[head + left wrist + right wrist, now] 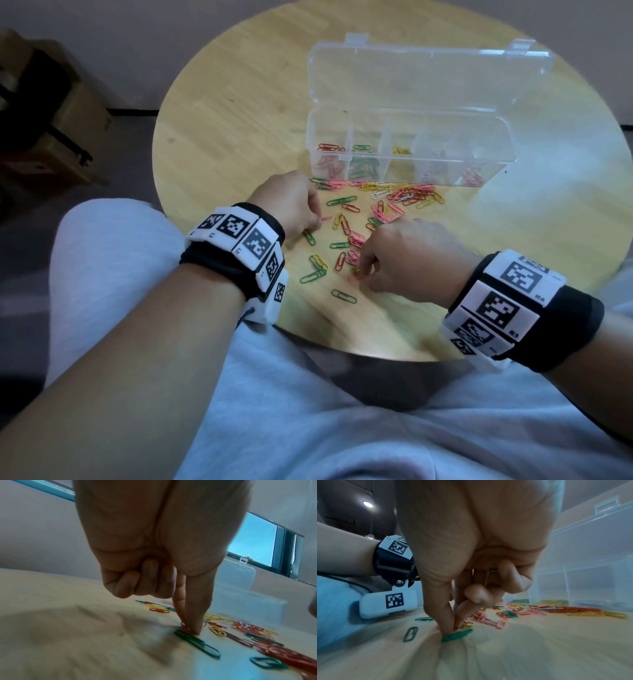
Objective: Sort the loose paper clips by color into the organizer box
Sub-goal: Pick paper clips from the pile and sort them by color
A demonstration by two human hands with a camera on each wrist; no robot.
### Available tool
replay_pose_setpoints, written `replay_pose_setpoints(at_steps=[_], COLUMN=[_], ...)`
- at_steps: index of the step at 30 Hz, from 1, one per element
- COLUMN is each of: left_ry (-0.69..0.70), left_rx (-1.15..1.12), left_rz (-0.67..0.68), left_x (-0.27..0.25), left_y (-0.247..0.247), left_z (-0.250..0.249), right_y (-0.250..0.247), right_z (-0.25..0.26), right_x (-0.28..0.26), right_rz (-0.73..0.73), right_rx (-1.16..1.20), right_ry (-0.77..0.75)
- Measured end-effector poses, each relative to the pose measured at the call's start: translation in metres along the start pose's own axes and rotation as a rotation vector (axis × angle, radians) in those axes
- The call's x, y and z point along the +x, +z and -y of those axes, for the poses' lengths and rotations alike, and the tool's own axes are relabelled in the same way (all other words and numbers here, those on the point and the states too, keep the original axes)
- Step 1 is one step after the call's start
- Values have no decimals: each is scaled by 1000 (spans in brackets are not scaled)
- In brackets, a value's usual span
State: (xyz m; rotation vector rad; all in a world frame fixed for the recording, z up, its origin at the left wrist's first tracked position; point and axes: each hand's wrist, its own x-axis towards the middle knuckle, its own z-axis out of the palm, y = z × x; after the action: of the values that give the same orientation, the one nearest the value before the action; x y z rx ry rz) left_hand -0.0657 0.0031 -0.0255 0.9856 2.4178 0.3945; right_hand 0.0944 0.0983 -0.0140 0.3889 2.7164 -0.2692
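Paper clips of many colours lie scattered on the round wooden counter, spread between the two hands and out beyond their fingertips. From the head view, the clear organizer box stands past that scatter with its lid thrown back, and clips already lie in its compartments: reddish ones in the one nearest the left hand's side, then green, then yellow. The left hand is curled, its fingertips down on a pink clip. The right hand is bent over too, its fingertips down among pink clips close to the person's lap.

From the left wrist, the left hand has thumb and forefinger brought together, tips on the counter over a small pink-orange clip, while the other fingers are folded into the palm. A green clip lies touching or just beside those tips.

From the right wrist, the right hand pinches thumb and forefinger together at the counter on a pink clip, with another green clip right at the thumb tip. Its remaining fingers are curled. The organizer box rises beyond the hand.
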Motion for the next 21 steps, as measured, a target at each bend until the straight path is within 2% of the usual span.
replay_pose_setpoints(at_steps=[6, 9, 15, 17, 21], left_ry=[-16, 12, 44, 66, 52], left_rx=[7, -126, -249, -267, -318], left_rz=[27, 80, 89, 101, 158], left_x=[-1, -6, -9, -9, -10], left_y=[1, -1, -5, -4, -3], left_z=[-4, -10, -12, -11, -12], right_y=[-1, 1, 3, 0, -3], right_z=[9, 13, 6, -4, -26], right_x=[-1, -4, -7, -9, -12], right_rz=[3, -34, -9, 35, 8], right_rx=[-89, -153, -49, 211, 1234], right_ry=[-13, -51, -35, 0, 217])
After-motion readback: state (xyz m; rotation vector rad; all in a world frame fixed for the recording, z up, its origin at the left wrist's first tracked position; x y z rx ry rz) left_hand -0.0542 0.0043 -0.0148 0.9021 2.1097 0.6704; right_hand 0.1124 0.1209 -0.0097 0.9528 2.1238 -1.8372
